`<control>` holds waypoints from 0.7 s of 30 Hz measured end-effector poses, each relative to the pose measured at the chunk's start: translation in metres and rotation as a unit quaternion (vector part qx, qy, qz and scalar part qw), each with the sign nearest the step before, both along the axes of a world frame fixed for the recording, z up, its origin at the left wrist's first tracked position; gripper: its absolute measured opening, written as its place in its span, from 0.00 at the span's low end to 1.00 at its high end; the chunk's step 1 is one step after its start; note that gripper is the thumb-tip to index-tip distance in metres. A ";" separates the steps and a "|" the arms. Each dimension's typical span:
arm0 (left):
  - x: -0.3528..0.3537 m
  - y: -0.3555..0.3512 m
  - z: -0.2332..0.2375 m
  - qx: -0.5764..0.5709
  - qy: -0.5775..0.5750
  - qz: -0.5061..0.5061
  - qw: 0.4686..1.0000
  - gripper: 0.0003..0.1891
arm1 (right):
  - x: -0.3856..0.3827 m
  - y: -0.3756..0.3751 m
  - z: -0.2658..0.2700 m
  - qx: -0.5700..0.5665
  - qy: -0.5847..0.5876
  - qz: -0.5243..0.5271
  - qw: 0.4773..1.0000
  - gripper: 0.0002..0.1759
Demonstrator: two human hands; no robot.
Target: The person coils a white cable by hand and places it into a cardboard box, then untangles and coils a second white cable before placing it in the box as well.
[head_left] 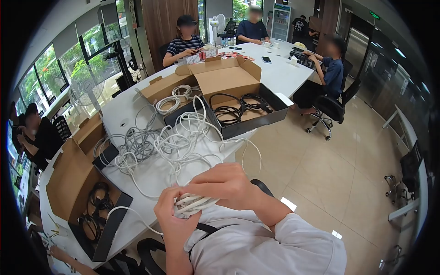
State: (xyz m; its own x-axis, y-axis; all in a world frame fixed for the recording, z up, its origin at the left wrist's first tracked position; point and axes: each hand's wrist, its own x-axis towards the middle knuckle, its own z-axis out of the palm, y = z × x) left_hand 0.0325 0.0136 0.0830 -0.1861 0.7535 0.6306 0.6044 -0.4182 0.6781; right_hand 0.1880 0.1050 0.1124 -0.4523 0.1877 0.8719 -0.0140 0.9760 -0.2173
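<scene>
A bundle of white cable [195,205] is gathered in front of my body. My left hand [172,211] wraps round its left side, with the loops showing between thumb and fingers. From above, my right hand [225,184] closes over the right side of the same bundle, its fingertips partly hidden. Just beyond my hands lies a loose tangle of white cable [181,137] on the table, with a tangle of grey cable [140,141] to its left. One white strand hangs over the table edge on the right.
An open box [250,123] holds coiled black cables; another box [174,87] beside it holds white coils. At the left stands a box [104,238] with black cables. Several people sit around the white table [288,75]. An office chair [331,107] stands on the right.
</scene>
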 end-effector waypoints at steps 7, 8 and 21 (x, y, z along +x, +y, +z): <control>-0.004 -0.009 -0.007 -0.037 -0.170 -0.175 0.969 0.16 | 0.003 -0.011 0.011 -0.114 0.018 0.048 0.992 0.17; -0.005 -0.011 -0.009 -0.080 -0.250 -0.217 0.940 0.17 | 0.003 -0.011 0.011 -0.133 0.022 0.054 0.989 0.17; 0.004 -0.004 0.001 -0.111 -0.408 -0.219 0.879 0.16 | -0.007 0.002 0.018 -0.239 -0.011 0.044 0.970 0.27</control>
State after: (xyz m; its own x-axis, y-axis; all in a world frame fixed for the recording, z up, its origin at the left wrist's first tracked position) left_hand 0.0368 0.0099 0.0835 -0.1708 0.9529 0.2505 -0.3072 -0.2931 0.9054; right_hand 0.1806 0.1067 0.1305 -0.5018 0.5285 0.6847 -0.0833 0.7584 -0.6464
